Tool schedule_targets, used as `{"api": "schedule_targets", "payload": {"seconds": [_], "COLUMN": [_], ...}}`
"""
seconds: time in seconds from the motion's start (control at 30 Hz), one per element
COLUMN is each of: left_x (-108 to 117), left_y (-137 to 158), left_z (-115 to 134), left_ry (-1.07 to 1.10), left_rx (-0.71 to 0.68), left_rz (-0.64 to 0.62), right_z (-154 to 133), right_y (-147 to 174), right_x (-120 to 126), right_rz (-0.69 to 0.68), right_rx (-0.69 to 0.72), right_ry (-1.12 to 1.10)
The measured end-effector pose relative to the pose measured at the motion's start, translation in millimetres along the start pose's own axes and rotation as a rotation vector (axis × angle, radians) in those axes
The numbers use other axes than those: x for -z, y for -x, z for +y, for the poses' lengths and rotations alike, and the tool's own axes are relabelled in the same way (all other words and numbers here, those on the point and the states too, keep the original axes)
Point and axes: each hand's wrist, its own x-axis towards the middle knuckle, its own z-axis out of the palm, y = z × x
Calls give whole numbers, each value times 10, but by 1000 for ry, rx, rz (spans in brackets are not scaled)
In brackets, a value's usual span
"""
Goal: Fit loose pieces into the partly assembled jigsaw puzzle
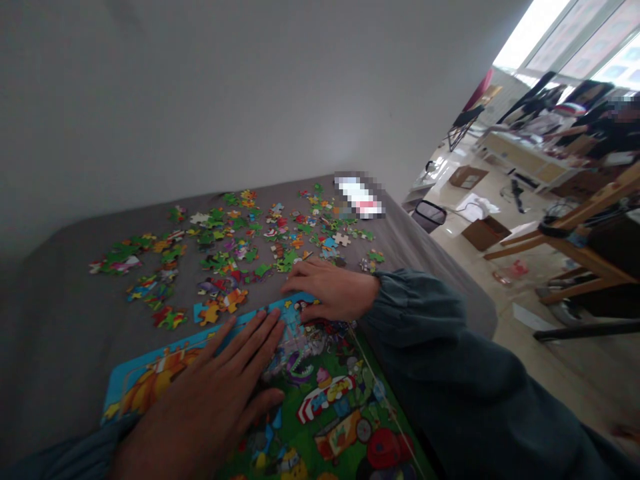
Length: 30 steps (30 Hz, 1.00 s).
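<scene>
My left hand point(215, 393) lies flat, fingers spread, on a colourful jigsaw board point(350, 413) with a blue border and cartoon figures. My right hand point(333, 288) rests at the board's far edge, fingers curled down and pressing on pieces there; whether it grips one I cannot see. Beyond it, several loose puzzle pieces point(240, 247) in green, orange and red are scattered over the grey tablecloth point(60, 320). An orange and blue cluster of joined pieces point(220, 308) lies just past my left fingertips.
A small red and white object point(359, 195), blurred, sits at the table's far corner. The white wall runs behind the table. To the right are wooden furniture point(575, 240), cardboard boxes point(483, 232) on the floor, and a person point(615, 127) seated at a distant desk.
</scene>
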Motion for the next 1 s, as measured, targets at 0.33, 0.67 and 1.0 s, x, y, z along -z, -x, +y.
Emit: {"api": "schedule_targets", "payload": {"seconds": [0.33,0.67,1.0], "left_x": [21,-11,-74], "left_y": [-32,7,13], "left_z": [19,-9,1], "left_ry": [-57,-44,-89], "left_rx": [-36,-48,-162], "left_rz": [2,31,60], "right_z": [75,366,779], "right_y": [17,117,555], "right_x": [16,237,587], "right_rz": [-33,163,517], "right_rx": [-151,-8,-327], "right_ry": [9,-35,69]}}
